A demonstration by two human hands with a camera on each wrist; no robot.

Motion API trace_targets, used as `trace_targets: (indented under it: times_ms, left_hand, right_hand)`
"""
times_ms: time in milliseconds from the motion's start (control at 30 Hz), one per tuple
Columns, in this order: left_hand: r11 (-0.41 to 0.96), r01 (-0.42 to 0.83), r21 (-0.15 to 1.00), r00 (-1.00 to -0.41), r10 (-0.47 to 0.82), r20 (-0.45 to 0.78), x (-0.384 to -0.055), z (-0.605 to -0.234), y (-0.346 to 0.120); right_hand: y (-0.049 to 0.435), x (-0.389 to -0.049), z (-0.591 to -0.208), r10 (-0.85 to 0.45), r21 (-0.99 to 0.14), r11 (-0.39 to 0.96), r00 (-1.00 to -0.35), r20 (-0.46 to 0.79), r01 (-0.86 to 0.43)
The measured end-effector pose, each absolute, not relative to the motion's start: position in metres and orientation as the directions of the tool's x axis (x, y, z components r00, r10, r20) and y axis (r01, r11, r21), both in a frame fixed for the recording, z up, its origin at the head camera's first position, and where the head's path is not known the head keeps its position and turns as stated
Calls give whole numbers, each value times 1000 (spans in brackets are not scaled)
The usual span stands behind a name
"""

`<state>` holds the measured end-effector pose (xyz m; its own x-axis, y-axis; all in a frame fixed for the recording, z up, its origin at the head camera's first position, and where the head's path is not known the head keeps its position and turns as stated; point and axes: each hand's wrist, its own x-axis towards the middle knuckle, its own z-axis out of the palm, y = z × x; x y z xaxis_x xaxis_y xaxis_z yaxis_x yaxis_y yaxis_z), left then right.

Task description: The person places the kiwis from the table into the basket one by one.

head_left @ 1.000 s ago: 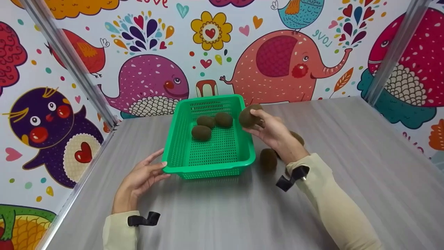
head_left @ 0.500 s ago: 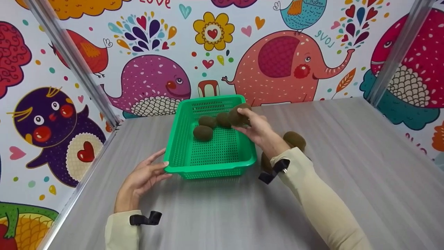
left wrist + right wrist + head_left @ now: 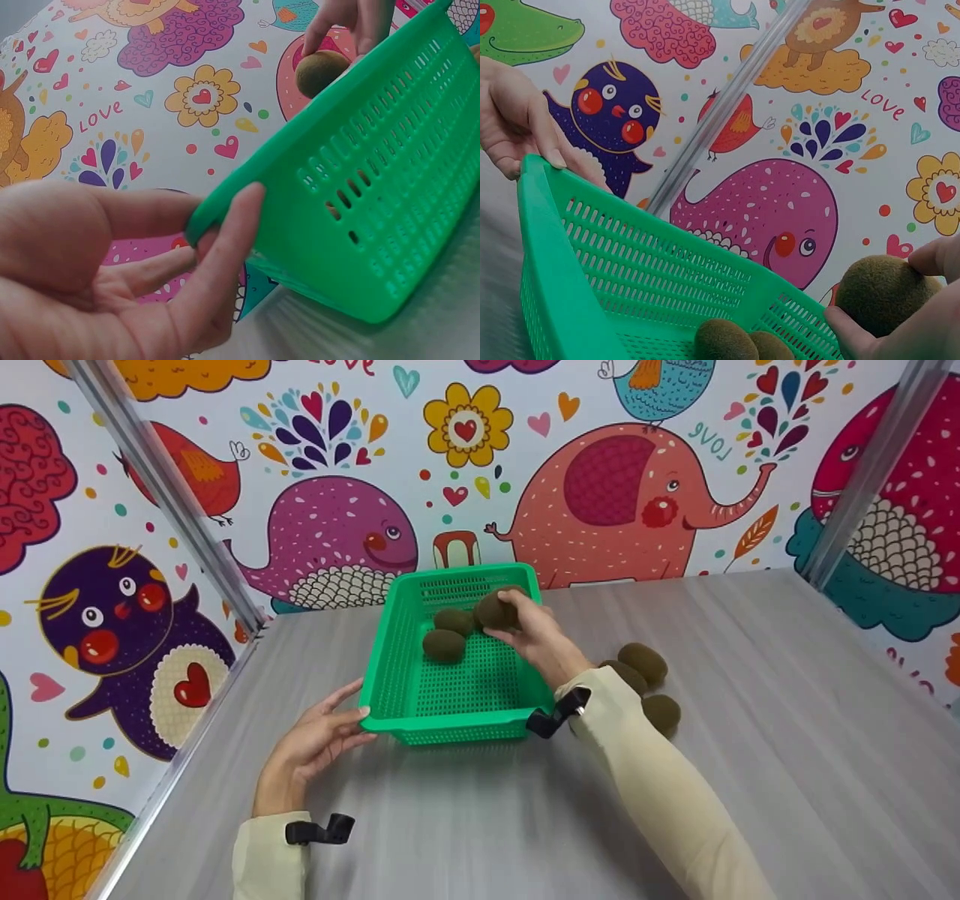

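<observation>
Kiwi (image 3: 495, 612), head view, was gripped by the right hand (image 3: 540, 639) over the basket (image 3: 450, 724), which the left hand (image 3: 319, 739) pinched; right sleeve (image 3: 660, 795) partly hid table kiwis (image 3: 643, 663). Left wrist: basket cut off rightward. Right wrist: right hand cut off; wall (image 3: 862, 225) read "LOVE".

Diffuse light, soft shadows, left wrist view perhaps hazy
</observation>
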<state>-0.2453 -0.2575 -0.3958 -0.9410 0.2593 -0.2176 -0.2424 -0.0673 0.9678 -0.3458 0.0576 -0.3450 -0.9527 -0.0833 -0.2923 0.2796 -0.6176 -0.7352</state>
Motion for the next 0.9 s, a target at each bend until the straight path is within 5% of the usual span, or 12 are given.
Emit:
trace_targets:
  times_ms: [900]
  left_hand:
    - [-61,-251,966,-946,229,-231,-244,-396,-254]
  right_hand:
    - [35,-376,-360,-77,-683,-619,-895,-439,388]
